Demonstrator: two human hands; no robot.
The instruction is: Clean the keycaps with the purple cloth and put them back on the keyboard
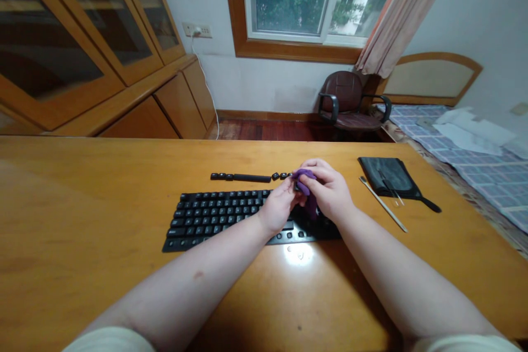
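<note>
Purple soft cloth [306, 182] is bunched in the right hand [332, 191], fingers curled closed around it, above the right part of the black plastic keyboard [218, 215]. Fingers of the left hand [279, 208] are nearly closed too, seemingly pinching a small dark piece [296, 187] steady against the cloth; I cannot tell what it is. Beyond the keyboard, loose black plastic keys [252, 178] lie lined up, probably to keep their order. Right of it rests a flat black fabric pouch [391, 173], likely kept within reach.
</note>
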